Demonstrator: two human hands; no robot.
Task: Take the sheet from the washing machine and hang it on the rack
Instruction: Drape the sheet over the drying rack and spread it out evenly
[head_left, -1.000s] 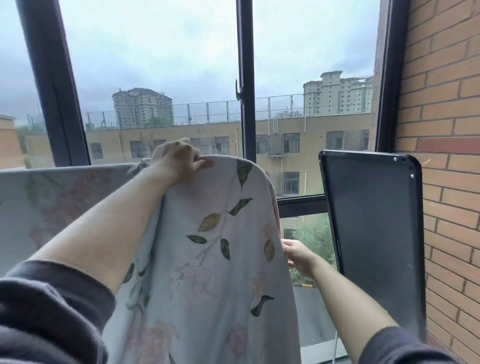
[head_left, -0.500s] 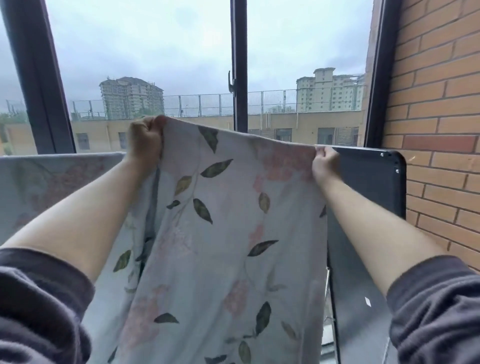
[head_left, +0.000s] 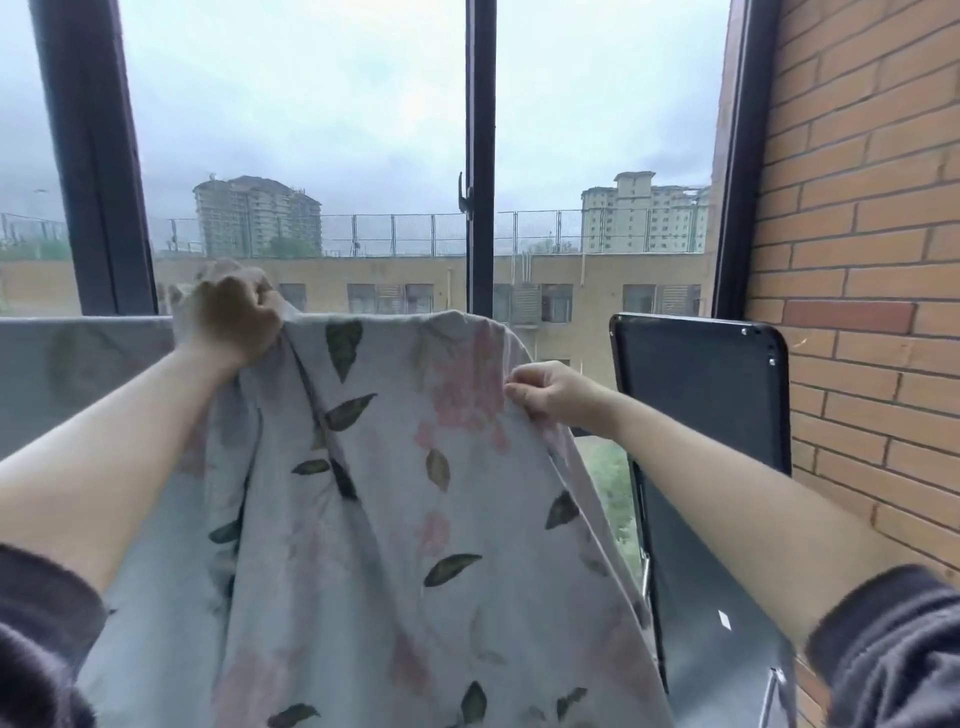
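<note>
I am looking out from an enclosed balcony of a flat, high up in a residential block. Tall dark window frames (head_left: 480, 156) with a latch handle fill the view ahead, and an exposed brick wall (head_left: 857, 260) closes the right side. Through the glass I see a lower beige building (head_left: 363, 280) with a fenced roof, and apartment towers (head_left: 257, 215) under a grey sky. A floral sheet (head_left: 395, 493) hangs draped here as laundry, beside a dark upright panel (head_left: 696, 389) leaning near the bricks.
</note>
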